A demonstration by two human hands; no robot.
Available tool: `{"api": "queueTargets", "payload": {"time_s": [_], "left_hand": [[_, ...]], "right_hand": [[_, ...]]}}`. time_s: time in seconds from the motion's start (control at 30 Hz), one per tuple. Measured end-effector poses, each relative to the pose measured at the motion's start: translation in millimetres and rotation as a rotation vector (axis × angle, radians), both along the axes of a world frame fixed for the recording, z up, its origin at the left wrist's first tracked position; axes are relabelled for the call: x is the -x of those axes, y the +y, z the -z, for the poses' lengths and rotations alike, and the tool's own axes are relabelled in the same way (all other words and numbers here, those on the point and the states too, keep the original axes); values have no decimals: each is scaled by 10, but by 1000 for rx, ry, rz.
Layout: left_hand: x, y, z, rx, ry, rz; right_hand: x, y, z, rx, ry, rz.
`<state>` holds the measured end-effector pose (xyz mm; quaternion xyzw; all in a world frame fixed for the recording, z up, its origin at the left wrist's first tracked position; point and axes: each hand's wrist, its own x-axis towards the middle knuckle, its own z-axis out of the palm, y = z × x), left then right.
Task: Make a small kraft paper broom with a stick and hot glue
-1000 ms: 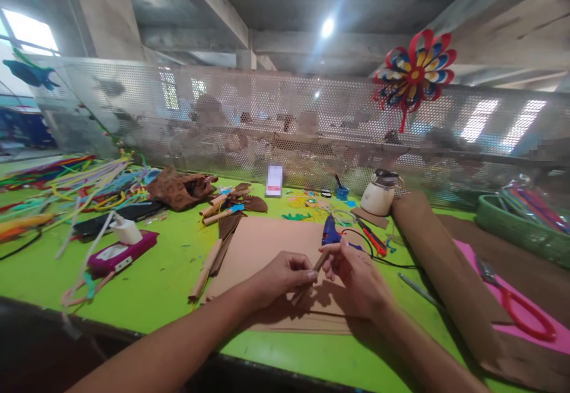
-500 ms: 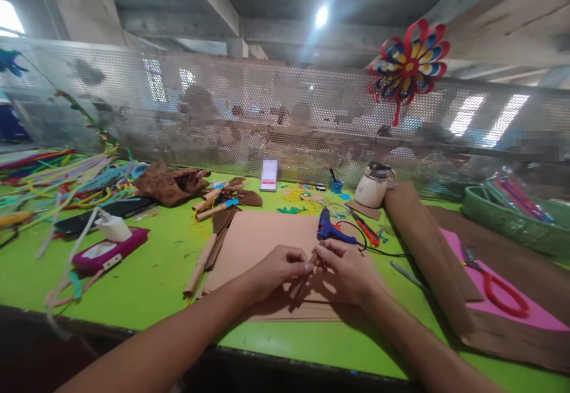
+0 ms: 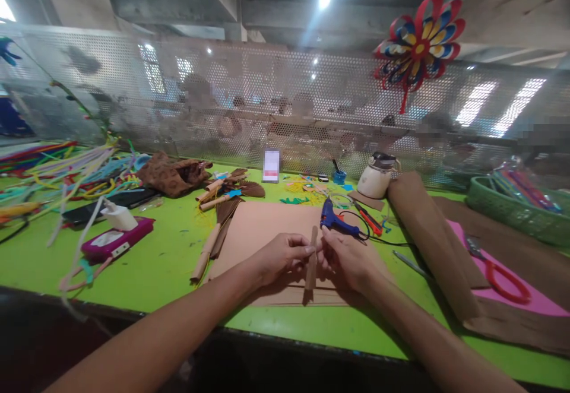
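Observation:
A narrow folded strip of brown paper stands nearly upright between my hands, above a stack of light brown paper sheets. My left hand pinches it between thumb and fingers. From the other side, the curled fingers of my right hand close against the strip's edge; its lower fingers are partly hidden. Just beyond my right hand lies a blue glue gun with a black cord. Left of the stack rest rolled brown paper pieces with yellow strands.
At left are a purple power strip with a white plug, and colourful pipe cleaners. On the right lie red-handled scissors, pink paper, folded brown paper and a green basket. A phone and white jug stand behind.
The brown strip has turned from slanting to nearly upright, and more of it shows. My right thumb has shifted slightly away from my left fingertips. The camera view has tilted down a little.

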<state>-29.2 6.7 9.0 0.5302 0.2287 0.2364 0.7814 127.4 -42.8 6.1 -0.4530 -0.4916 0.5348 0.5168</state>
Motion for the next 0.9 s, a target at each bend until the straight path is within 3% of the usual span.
{"api": "queueTargets", "payload": {"time_s": [0.3, 0.57, 0.73, 0.9], "left_hand": [[-15, 103, 95, -32, -68, -301], [-15, 121, 63, -13, -99, -377], [10, 195, -31, -48, -103, -511], [7, 272, -12, -114, -128, -589]], "right_hand": [[134, -105, -3, 47, -353, -74], [105, -100, 70, 136, -151, -221], [87, -102, -13, 168, -70, -314], [52, -56, -74, 103, -67, -320]]}}
